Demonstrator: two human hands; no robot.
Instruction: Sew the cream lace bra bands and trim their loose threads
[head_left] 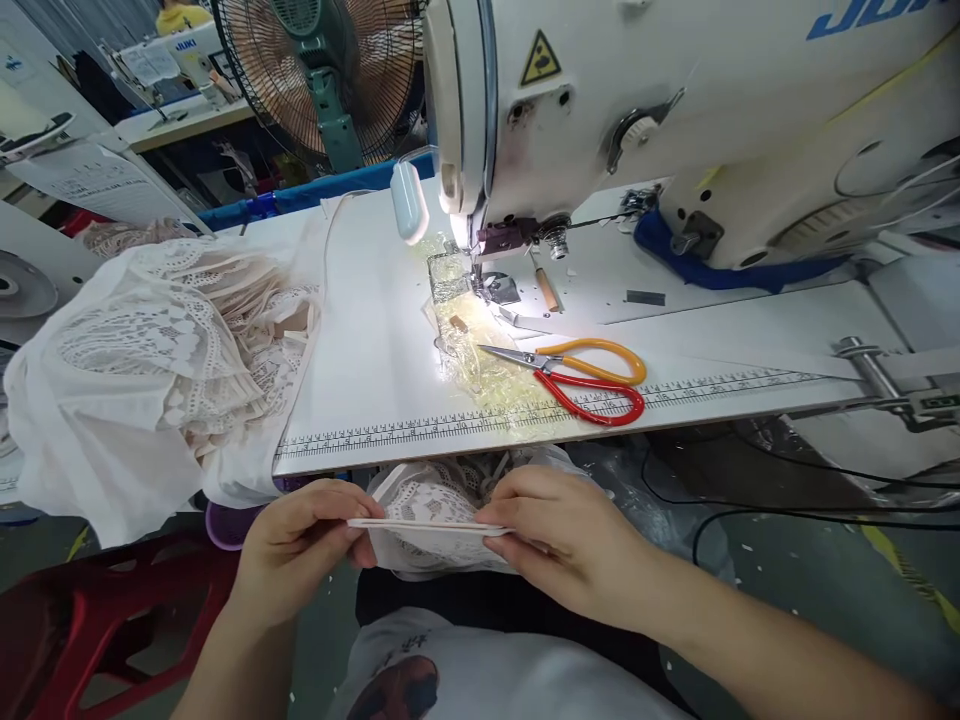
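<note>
Between my two hands a narrow white strap (pixel 427 525) is stretched level, just in front of the table edge. My left hand (pixel 304 540) pinches its left end between thumb and fingers. The right end sits in the pinch of my right hand (pixel 559 535). Below and behind the strap, a white lace garment (pixel 431 495) lies on my lap, partly hidden by the hands and the table. Scissors (pixel 577 375) with one orange and one red handle lie on the table beyond my right hand, blades pointing left.
A sewing machine (pixel 570 130) stands over the table (pixel 367 300), its needle area lit. White lace garments (pixel 150 350) are heaped at the left. A small screwdriver (pixel 546 288) lies by the needle. Behind is a fan (pixel 330 80); a red stool (pixel 127 620) stands lower left.
</note>
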